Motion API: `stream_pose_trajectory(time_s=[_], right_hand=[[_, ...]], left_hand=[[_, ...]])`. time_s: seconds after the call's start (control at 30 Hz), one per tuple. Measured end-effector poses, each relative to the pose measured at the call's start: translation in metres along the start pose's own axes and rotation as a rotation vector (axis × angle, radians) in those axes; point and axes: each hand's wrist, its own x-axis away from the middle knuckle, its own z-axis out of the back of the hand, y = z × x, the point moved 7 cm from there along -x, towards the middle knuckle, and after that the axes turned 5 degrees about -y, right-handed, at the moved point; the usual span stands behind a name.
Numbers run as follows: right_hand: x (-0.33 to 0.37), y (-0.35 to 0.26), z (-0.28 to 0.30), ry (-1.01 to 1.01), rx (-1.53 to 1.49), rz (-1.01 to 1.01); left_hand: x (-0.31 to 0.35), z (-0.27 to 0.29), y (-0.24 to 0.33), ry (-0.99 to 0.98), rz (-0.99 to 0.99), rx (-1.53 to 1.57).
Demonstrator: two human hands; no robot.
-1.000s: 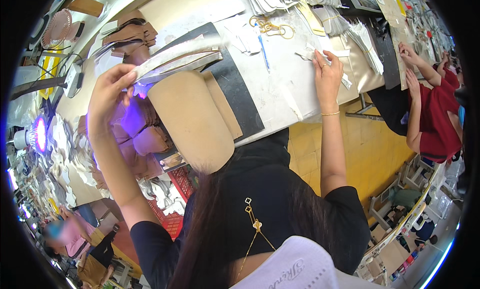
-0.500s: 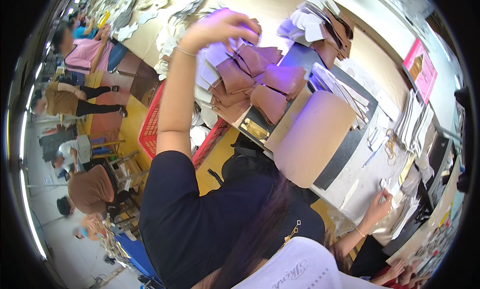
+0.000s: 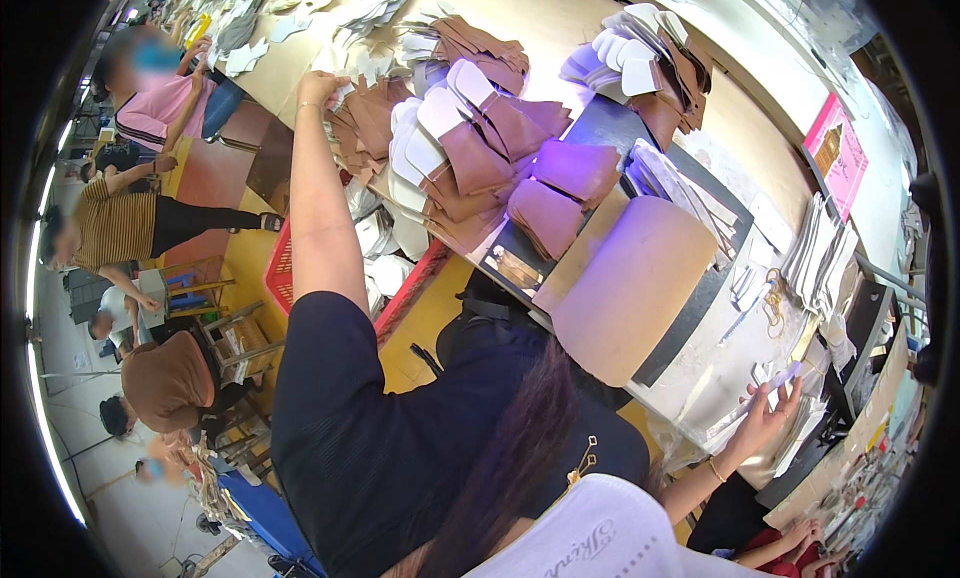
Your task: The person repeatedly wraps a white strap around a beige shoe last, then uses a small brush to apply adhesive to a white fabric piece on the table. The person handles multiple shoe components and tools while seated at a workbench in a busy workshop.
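Note:
My left hand [image 3: 320, 88] reaches to the far left edge of the table. Its fingers are bent together beside a fan of brown cut pieces [image 3: 368, 123]; what they hold is hidden. My right hand [image 3: 768, 413] is at the right, fingers apart, near small white strips [image 3: 765, 371] and a stack of pale pieces [image 3: 800, 433]. Between my hands lie overlapping stacks of brown pieces with white parts [image 3: 470, 158], and two brown stacks [image 3: 545, 216] near a curved tan board [image 3: 640, 288].
Another brown and white stack [image 3: 650, 68] stands at the back. A red plastic basket [image 3: 280, 273] holding white pieces is below the table's left edge. Yellow-handled scissors [image 3: 803, 340] lie by my right hand. Several people work at the left; another person's hands [image 3: 795, 538] show lower right.
My left hand has moved left and down from above the brown stacks to the table's left edge. My right hand's fingers have spread, and the small white piece is out of its grasp.

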Motion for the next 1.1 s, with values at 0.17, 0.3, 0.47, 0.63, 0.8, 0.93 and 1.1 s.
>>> stream_pose_trajectory(time_s=[0.17, 0.3, 0.47, 0.63, 0.8, 0.93, 1.1], right_hand=[[-0.002, -0.002, 0.008, 0.046, -0.098, 0.014], [-0.006, 0.008, 0.007, 0.048, -0.209, -0.063], [-0.015, -0.003, -0.015, -0.063, -0.243, -0.032], [-0.016, -0.013, -0.026, -0.118, -0.222, 0.011], [-0.001, -0.008, -0.011, -0.069, -0.202, -0.026], [0.003, -0.011, -0.013, -0.079, -0.222, -0.058], [-0.002, -0.036, -0.027, -0.093, -0.227, -0.036]], left_hand=[[0.034, 0.015, 0.034, -0.016, -0.080, 0.027], [0.093, 0.054, 0.068, -0.092, -0.174, -0.011], [0.112, 0.067, 0.068, -0.088, -0.287, 0.157], [0.061, 0.035, 0.028, 0.067, -0.222, 0.064], [0.050, 0.005, -0.003, -0.083, 0.007, 0.536], [0.066, 0.004, 0.013, -0.318, 0.050, 0.967], [0.130, 0.031, 0.093, -0.296, -0.238, 0.677]])
